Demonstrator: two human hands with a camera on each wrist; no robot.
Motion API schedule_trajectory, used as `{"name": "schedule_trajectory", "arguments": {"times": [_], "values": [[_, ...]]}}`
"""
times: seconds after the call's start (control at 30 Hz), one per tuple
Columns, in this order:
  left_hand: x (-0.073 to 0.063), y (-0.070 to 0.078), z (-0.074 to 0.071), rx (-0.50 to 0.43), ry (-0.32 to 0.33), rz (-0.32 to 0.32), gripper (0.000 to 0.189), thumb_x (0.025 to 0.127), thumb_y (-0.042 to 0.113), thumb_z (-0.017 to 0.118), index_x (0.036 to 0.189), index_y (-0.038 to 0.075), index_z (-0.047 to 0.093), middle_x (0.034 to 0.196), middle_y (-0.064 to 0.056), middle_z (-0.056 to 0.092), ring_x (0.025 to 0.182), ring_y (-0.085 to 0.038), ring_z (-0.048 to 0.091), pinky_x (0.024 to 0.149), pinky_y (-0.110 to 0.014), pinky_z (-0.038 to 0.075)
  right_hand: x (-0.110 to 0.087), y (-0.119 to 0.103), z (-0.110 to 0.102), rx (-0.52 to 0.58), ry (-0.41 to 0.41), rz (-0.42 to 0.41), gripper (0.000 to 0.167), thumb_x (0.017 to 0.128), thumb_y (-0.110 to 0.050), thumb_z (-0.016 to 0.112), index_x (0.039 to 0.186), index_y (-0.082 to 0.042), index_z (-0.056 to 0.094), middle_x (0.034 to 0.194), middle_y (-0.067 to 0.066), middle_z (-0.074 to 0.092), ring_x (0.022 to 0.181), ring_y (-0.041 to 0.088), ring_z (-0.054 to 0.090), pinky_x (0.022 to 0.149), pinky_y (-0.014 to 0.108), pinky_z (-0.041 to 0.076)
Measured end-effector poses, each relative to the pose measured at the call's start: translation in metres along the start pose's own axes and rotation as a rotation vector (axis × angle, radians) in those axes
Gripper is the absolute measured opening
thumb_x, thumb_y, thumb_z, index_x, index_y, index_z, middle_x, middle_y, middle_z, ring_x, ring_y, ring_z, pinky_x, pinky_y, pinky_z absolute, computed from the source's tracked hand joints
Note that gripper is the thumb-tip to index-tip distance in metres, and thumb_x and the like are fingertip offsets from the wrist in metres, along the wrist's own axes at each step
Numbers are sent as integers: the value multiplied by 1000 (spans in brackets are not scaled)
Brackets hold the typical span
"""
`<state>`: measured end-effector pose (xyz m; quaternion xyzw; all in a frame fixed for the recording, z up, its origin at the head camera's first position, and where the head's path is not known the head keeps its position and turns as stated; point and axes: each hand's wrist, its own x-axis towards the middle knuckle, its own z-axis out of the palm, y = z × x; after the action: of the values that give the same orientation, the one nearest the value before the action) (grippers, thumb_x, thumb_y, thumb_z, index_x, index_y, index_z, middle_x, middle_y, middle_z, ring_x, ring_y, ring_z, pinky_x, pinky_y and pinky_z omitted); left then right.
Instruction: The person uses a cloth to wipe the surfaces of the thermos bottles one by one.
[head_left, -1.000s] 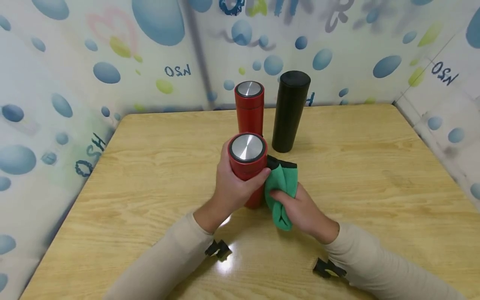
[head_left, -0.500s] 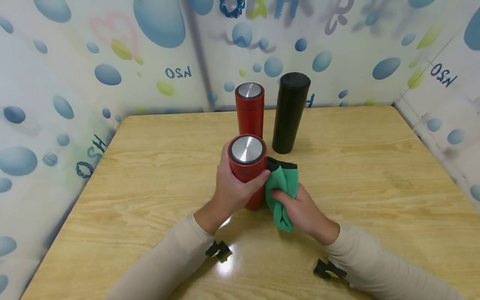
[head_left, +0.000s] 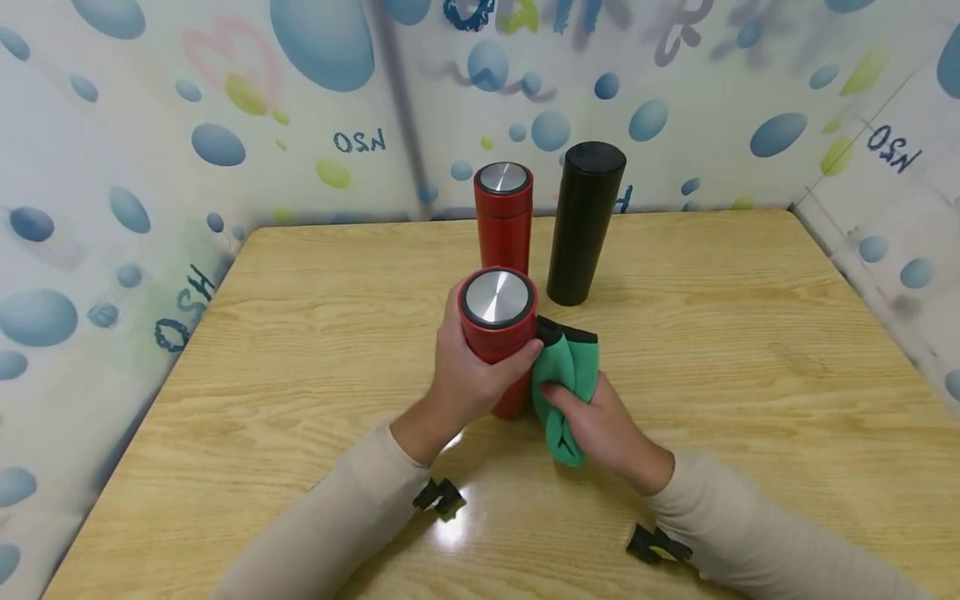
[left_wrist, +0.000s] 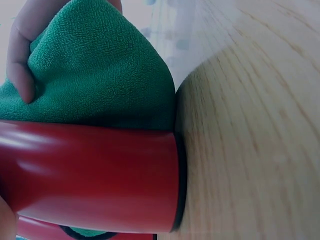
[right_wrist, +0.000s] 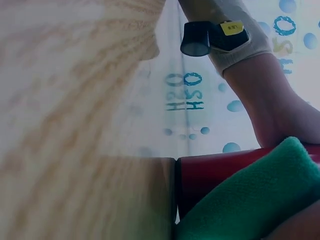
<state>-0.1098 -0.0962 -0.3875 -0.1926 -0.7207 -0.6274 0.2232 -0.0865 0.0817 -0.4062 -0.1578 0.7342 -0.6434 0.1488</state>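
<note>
My left hand [head_left: 472,371] grips the upper part of a red thermos bottle [head_left: 510,396] with a brushed silver lid. In the left wrist view the bottle [left_wrist: 95,175] stands with its black base rim on the table. In my right hand [head_left: 611,425] is a folded green cloth [head_left: 562,375] with a black edge, the thumb pressing on its near face. The cloth lies against the bottle's right side, and in the left wrist view the cloth [left_wrist: 105,65] hangs along the wall down to the base. Part of my right fingers is hidden behind it.
Behind the held bottle stands another red thermos bottle [head_left: 504,221] with a silver lid, its lower part hidden. To its right is a tall black bottle [head_left: 585,225]. The wooden table [head_left: 337,292] meets a patterned wall [head_left: 420,92] at the back.
My right hand and the cloth have shifted very slightly down, nearer to me. My left hand keeps its grip, and the bottles have not visibly moved.
</note>
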Motion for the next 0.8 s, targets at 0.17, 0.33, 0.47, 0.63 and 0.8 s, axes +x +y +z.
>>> {"name": "schedule_trajectory", "arguments": {"times": [0.17,0.33,0.47,0.63,0.8], "values": [[0,0,0,0,-1,0,84,84,53,72,139,0,38,130,-15,58,120,-24,56,96,-43,57,-1,1,2,9,14,-5,21,99,-6,51,117,4,54,82,5,50,73,10,54,70,22,49],[0,-1,0,4,-8,-1,82,84,50,73,140,0,38,130,-15,57,121,-24,56,95,-43,57,-1,2,4,1,18,-20,19,97,-4,52,114,5,55,82,6,52,73,9,55,69,22,49],[0,-1,0,16,-4,10,83,84,52,72,139,0,38,130,-15,58,120,-24,56,95,-43,57,-1,4,4,-12,13,-27,16,97,-4,52,110,3,55,82,5,52,72,9,55,68,23,49],[0,0,0,20,0,14,83,84,52,72,139,-1,39,130,-16,58,119,-24,57,96,-42,57,0,6,3,-23,10,-26,14,97,-3,51,109,1,56,83,5,52,72,9,54,69,22,49],[0,0,0,14,-3,12,83,84,51,72,139,-1,39,130,-16,58,119,-24,57,96,-42,57,0,7,3,-23,2,-31,18,97,-3,51,114,0,56,86,6,53,76,10,55,72,22,49]]}}
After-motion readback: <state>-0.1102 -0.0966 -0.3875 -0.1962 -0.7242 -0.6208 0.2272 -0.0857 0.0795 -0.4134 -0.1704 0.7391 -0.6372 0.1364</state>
